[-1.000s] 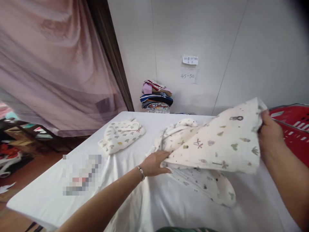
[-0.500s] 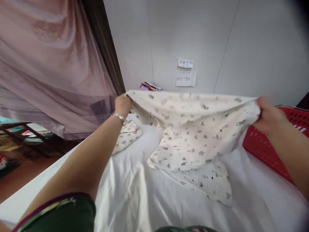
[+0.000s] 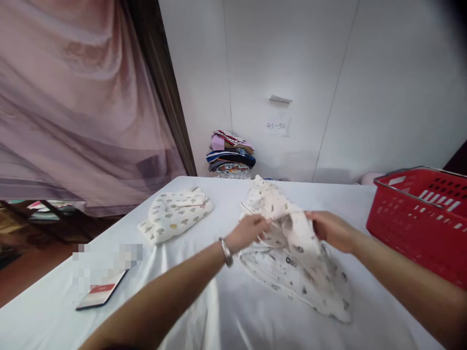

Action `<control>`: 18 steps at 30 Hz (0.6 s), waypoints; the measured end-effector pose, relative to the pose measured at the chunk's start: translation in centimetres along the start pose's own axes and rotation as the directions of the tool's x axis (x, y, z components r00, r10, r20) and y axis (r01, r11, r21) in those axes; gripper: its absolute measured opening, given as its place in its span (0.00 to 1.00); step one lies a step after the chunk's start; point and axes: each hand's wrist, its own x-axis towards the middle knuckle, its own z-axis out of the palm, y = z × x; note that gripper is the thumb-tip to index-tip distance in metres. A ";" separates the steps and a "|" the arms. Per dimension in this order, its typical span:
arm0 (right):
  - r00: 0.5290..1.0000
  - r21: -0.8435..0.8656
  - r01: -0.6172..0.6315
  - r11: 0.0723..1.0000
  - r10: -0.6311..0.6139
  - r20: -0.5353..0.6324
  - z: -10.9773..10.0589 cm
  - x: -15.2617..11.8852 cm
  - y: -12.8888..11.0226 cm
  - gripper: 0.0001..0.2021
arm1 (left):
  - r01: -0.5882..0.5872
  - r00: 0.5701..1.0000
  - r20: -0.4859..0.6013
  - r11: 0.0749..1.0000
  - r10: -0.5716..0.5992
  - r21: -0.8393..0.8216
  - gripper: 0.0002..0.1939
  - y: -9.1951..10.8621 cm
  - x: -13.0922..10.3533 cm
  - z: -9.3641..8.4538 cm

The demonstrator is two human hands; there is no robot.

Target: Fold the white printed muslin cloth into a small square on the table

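A thin white cloth with small grey prints (image 3: 295, 262) lies bunched on the white-covered table (image 3: 120, 223), its lower part spread towards the table's front. My left hand (image 3: 250, 232), with a silver bracelet at the wrist, pinches the cloth's left edge. On the other side my right hand (image 3: 326, 229) grips a raised fold of the same cloth, its fingers partly behind the fabric. Further left, apart from both hands, rests a folded white cloth with grey mushroom-like prints (image 3: 178, 214).
A red basket (image 3: 419, 228) stands at the right. Folded clothes (image 3: 231, 155) are stacked behind the table by the wall. A partly blurred flat item (image 3: 104, 289) lies front left. A pink curtain (image 3: 73, 97) hangs left; a "45-50" paper (image 3: 277, 126) is on the wall.
Both hands have come down and closer together, so the cloth stretched wide between them is now lowered and bunched on the table. The clothes stack and the flat item have come into view.
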 end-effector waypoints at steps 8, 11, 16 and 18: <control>0.977 -0.343 0.061 0.937 0.013 0.211 3.9 -1.0 3.7 0.20 | 0.080 0.994 0.098 0.931 -0.048 -0.356 0.21 -3.4 -2.6 6.4; 0.974 -0.341 0.090 0.936 -0.010 0.227 3.4 -0.4 3.2 0.19 | 0.089 0.992 0.116 0.907 -0.045 -0.411 0.21 -2.8 -2.6 5.6; 0.969 -0.465 0.220 0.858 -0.138 0.204 4.5 -0.5 3.5 0.17 | 0.108 0.987 0.161 0.865 -0.032 -0.489 0.23 -2.4 -2.5 5.7; 0.970 -0.430 0.239 0.871 -0.190 0.155 4.7 -0.5 3.9 0.17 | 0.094 0.986 0.168 0.852 -0.008 -0.515 0.23 -3.0 -2.6 5.4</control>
